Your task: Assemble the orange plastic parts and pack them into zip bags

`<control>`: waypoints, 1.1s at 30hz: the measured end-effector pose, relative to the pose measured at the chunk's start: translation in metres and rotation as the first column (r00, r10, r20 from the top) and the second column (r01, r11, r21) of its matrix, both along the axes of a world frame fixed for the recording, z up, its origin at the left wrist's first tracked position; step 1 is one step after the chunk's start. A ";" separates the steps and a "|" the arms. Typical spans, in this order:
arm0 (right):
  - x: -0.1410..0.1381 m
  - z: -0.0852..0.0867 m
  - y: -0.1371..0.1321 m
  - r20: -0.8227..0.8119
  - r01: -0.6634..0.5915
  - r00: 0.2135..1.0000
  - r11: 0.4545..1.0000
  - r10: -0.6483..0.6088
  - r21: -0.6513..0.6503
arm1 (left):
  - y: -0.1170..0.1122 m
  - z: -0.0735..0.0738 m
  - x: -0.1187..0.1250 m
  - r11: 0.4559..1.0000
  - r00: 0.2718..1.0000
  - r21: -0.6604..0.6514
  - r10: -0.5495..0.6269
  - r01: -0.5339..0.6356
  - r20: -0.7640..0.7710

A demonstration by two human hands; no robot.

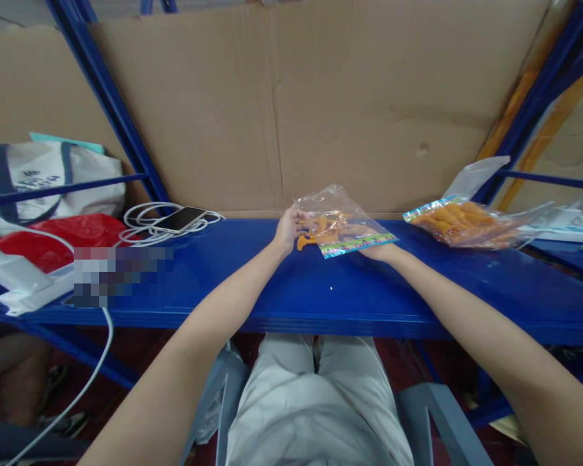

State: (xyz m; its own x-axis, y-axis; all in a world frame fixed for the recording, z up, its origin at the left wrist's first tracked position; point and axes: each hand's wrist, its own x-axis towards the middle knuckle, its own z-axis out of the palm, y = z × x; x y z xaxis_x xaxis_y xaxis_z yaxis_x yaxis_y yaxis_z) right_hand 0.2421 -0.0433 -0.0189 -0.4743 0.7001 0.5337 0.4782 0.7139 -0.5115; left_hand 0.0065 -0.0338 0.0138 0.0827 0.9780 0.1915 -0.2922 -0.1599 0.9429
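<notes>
A clear plastic bag (pixel 340 199) with a colourful printed strip (pixel 359 244) is held above the blue tabletop, its strip toward me. Orange plastic pieces (pixel 326 226) show through the film, and one orange piece (pixel 307 242) sticks out at the bag's left edge. My left hand (pixel 286 230) is closed at that edge, fingers curled around the orange pieces; their exact kind is unclear. My right hand (pixel 377 250) reaches under the bag from the right and grips it, its fingers partly visible through the film.
Another printed bag filled with orange items (pixel 459 220) lies at right. A phone (pixel 181 220) rests on coiled white cable (pixel 138 210) at left, near a red plastic bag (pixel 85 230), a power strip (pixel 34 294) and a canvas bag (pixel 43 181). Cardboard (pixel 344 110) stands behind the blue table (pixel 320 304).
</notes>
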 end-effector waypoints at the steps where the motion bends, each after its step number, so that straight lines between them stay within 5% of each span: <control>1: 0.002 0.003 0.000 -0.056 0.016 0.998 1.000 -0.016 -0.001 | -0.001 0.001 0.001 1.000 0.999 0.000 0.030 -0.030 -0.018; 4: 0.005 0.011 -0.005 -0.250 0.107 0.962 0.993 -0.114 -0.040 | -0.004 0.002 0.003 0.996 0.995 0.030 0.091 -0.089 -0.052; 7: 0.007 0.017 -0.012 -0.470 0.156 0.844 0.957 -0.257 -0.243 | -0.006 0.003 0.004 0.992 0.992 0.055 0.117 -0.114 -0.056; 10: 0.009 0.024 -0.017 -0.587 0.093 0.712 0.880 -0.386 -0.466 | -0.005 0.003 0.004 0.989 0.988 0.071 0.136 -0.131 -0.069; 13: 0.009 0.030 -0.020 -0.588 0.041 0.685 0.829 -0.430 -0.558 | -0.001 0.000 0.003 0.987 0.984 0.083 0.145 -0.137 -0.103; 22: -0.005 0.031 -0.030 -0.563 0.095 0.692 0.831 -0.452 -0.549 | 0.010 -0.011 0.001 0.972 0.986 0.198 0.145 -0.126 -0.082; 33: -0.006 0.027 -0.025 -0.448 0.281 0.751 0.849 -0.485 -0.448 | 0.016 -0.014 0.004 0.981 0.988 0.123 0.152 -0.150 -0.005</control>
State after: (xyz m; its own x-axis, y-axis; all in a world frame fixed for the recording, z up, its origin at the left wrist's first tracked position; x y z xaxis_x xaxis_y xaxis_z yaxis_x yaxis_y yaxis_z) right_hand 0.2362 -0.0686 0.0078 0.1589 0.9368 0.3116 0.2541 0.2662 -0.9298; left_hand 0.0107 -0.0180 -0.0001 -0.0607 0.9488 0.3099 -0.2427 -0.3152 0.9175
